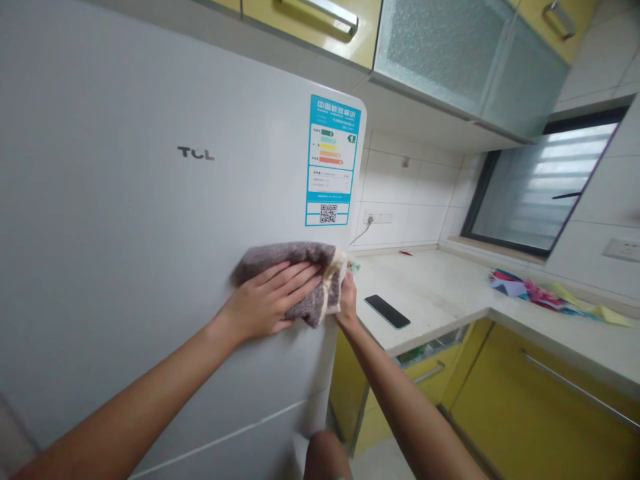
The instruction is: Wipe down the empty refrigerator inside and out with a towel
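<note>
A white fridge door [125, 220] fills the left half of the view, with a blue energy label [333, 160] near its right edge. My left hand [267, 300] lies flat on a grey-brown cloth [300, 263], pressing it against the door just below the label. My right hand [347, 297] grips the door's right edge beside the cloth, its fingers curled round the edge and partly hidden.
To the right runs a pale L-shaped countertop [440, 287] with a black phone [387, 311] near the fridge and a pile of coloured cloths [540, 293] by the window. Yellow cupboards stand below and above. A wall socket with a cable [373, 219] sits behind the fridge.
</note>
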`<state>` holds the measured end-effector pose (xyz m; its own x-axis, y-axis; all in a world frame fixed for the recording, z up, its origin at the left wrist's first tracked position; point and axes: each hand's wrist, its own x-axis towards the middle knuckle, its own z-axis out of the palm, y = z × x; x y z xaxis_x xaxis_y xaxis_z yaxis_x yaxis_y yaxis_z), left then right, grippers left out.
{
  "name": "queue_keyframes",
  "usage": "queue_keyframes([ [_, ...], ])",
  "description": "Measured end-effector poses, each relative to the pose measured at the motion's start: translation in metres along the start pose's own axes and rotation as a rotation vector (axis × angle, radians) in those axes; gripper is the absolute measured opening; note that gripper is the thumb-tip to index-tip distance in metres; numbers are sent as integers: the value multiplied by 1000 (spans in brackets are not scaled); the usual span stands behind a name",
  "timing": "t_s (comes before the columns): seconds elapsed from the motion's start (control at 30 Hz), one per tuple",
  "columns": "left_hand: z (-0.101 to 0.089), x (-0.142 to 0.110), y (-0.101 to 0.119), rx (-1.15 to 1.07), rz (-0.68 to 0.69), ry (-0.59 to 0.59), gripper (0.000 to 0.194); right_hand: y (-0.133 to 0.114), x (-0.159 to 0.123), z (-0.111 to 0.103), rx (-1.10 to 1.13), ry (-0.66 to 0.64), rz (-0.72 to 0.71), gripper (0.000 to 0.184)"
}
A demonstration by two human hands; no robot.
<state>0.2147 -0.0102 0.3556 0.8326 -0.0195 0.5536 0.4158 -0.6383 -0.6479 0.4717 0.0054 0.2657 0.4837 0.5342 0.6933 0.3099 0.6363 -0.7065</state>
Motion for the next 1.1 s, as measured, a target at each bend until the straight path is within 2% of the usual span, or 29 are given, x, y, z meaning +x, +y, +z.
queue_keyframes([
  [0.07, 1, -57, 6, 0, -102, 21, 101, -1, -1, 1, 6, 18, 8, 72],
  [0.13, -5, -108, 2, 30, -301, 84, 92, -3, -2, 2, 25, 22, 10, 72],
  [0.2, -19, -144, -15, 106, -573, 204, 92, -5, -2, 3, 34, 20, 22, 73],
  [0.23, -29, -153, -27, 148, -687, 283, 94, -5, -2, 3, 36, 19, 26, 73],
  [0.3, -52, -154, -56, 226, -815, 412, 91, -6, -2, 4, 34, 13, 30, 75],
  [0.4, -81, -125, -90, 372, -818, 419, 68, -5, -2, 4, 25, 18, 27, 79],
  [0.47, -86, -102, -94, 405, -816, 426, 68, -3, -2, 5, 14, 33, 28, 81],
  [0.5, -83, -93, -90, 383, -810, 429, 76, -3, -2, 5, 9, 36, 30, 82],
  [0.57, -66, -89, -70, 282, -720, 370, 100, -2, -1, 5, 6, 37, 41, 84],
  [0.63, -40, -105, -42, 167, -436, 182, 99, -1, -1, 4, 6, 32, 55, 85],
  [0.7, -12, -139, -15, 38, -57, 5, 85, -1, -1, 4, -3, 33, 65, 87],
  [0.73, -1, -160, -4, -11, 85, -65, 80, -1, -1, 3, -7, 35, 69, 88],
  [0.77, 9, -181, 5, -47, 173, -104, 77, 0, -1, 3, -7, 34, 74, 89],
  [0.83, 22, -219, 16, -79, 199, -119, 77, 0, -2, 3, 14, 33, 83, 89],
  [0.9, 26, -242, 18, -71, 61, -84, 81, 1, -2, 4, 50, 23, 80, 87],
  [0.97, 21, -243, 12, 2, -190, 6, 85, 1, -2, 4, 79, 14, 61, 84],
  [1.03, 11, -217, -1, 148, -447, 162, 90, 1, -3, 5, 96, 5, 46, 83],
  [1.1, -4, -167, -17, 292, -612, 323, 100, 2, -3, 5, 103, 1, 45, 82],
])
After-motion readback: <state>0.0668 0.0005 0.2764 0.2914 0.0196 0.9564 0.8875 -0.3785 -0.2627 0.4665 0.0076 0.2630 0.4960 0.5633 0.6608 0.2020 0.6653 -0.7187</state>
